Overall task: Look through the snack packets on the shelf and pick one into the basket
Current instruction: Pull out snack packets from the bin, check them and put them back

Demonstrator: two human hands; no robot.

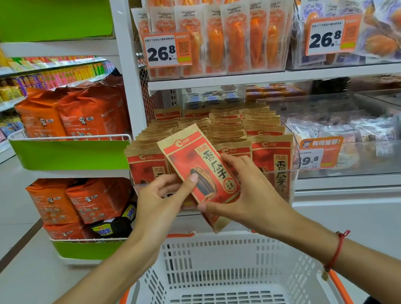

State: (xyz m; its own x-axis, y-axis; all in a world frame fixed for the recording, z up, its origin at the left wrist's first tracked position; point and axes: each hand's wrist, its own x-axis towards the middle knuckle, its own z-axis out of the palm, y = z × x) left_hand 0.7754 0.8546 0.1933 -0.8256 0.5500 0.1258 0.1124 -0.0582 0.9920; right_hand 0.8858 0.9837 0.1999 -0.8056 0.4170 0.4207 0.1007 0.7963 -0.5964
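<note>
While both hands pinch it, the left hand (pixel 164 197) at its side edge and the right hand (pixel 237 193) round its lower end, the red-and-kraft snack packet (pixel 196 168) hangs tilted, long axis near upright, directly above the slotted white plastic basket (pixel 176 274). Flat, crinkly paper; its twins stand in the shelf bin (pixel 293 163) behind.
</note>
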